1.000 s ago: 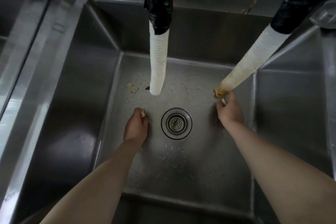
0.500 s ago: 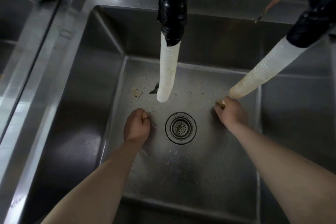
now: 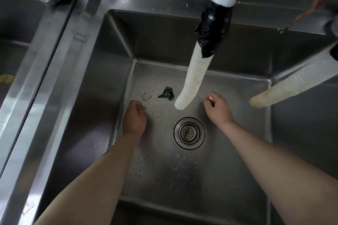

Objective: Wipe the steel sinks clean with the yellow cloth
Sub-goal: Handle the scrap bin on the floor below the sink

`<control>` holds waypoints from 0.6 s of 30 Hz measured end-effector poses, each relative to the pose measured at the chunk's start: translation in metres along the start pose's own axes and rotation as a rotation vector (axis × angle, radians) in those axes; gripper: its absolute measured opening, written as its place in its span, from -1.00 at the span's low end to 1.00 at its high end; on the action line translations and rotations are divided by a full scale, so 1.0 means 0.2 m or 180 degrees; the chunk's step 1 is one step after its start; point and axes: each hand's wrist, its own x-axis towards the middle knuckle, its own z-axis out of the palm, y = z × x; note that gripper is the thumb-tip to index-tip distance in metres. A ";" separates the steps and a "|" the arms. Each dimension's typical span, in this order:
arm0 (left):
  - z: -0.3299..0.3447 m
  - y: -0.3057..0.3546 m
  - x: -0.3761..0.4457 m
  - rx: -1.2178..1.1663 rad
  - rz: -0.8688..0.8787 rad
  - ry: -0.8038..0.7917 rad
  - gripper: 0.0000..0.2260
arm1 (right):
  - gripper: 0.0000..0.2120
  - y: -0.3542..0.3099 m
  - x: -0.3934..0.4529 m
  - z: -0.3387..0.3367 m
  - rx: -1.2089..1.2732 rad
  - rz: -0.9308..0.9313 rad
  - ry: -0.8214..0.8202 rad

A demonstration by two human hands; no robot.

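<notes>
Two hands are seen low in the steel sink, on either side of the drain strainer. The left hand lies left of the drain strainer with its fingers curled; whether a small scrap is held inside cannot be told. The right hand lies above and right of the drain strainer, and a small pale scrap is pinched at its fingertips.

Compared with half a second ago, the right hand is found further from the stained hose, whose tip now hangs free, well right of the drain strainer. The white hose hangs just above the drain strainer, between the two hands. A green leaf scrap and a pale food scrap, both above and left of the drain strainer, are now fully exposed, where the leaf was earlier largely hidden behind the white hose.

No yellow cloth is visible anywhere in the view; its location cannot be given. A yellowish object is glimpsed in the neighbouring basin, far left of the drain strainer, but it cannot be identified.

It is judged that debris is being collected by hand before any wiping. Wiping is judged not yet started: droplets and specks are present across the sink floor around the drain strainer.
</notes>
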 end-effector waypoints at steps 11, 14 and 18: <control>-0.02 -0.02 0.21 0.1044 0.0825 -0.0144 -0.75 | -0.32 -0.22 0.09 0.25 -0.0480 -0.0285 -0.0783; -0.02 -0.01 0.22 0.1220 0.0803 -0.0300 -0.65 | -0.17 -0.23 0.09 0.31 -0.1033 -0.0611 -0.1040; -0.03 -0.04 0.22 0.1423 0.0992 -0.0501 -0.65 | -0.26 -0.18 0.13 0.41 -0.1360 -0.0411 -0.1318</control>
